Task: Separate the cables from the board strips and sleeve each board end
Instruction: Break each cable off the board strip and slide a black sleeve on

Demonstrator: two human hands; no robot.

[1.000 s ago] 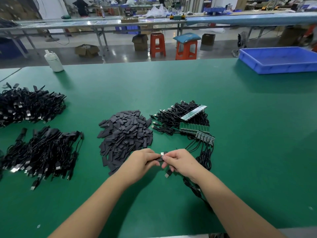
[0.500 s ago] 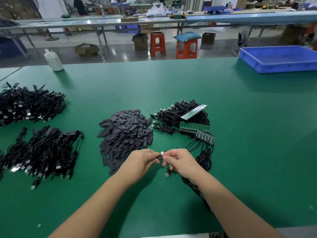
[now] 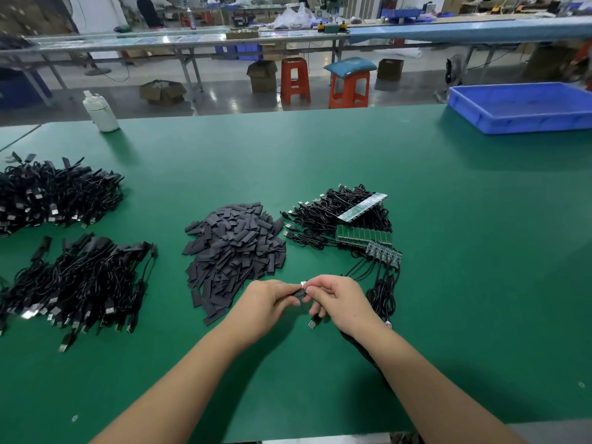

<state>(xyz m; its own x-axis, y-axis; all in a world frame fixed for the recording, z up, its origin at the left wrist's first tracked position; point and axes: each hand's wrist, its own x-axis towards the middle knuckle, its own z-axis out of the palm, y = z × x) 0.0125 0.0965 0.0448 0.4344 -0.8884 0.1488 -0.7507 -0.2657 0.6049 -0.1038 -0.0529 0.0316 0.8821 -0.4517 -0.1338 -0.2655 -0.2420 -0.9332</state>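
Hands [image 3: 307, 298] meet, both pinching black sleeve [image 3: 299, 293].

Green worktable [image 3: 320, 155], glossy grey floor [image 3: 224, 100], orange stools [image 3: 294, 80], long benches [image 3: 179, 43]

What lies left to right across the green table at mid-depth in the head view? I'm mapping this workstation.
Sleeved cable pile → black sleeve pile → cables on board strips → blue tray, further back.

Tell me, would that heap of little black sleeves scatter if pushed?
Probably. The sleeves are flat, loose pieces heaped unevenly, so they would likely slide apart on the smooth green table. They look thin and light, so one should lift easily and perhaps bend.
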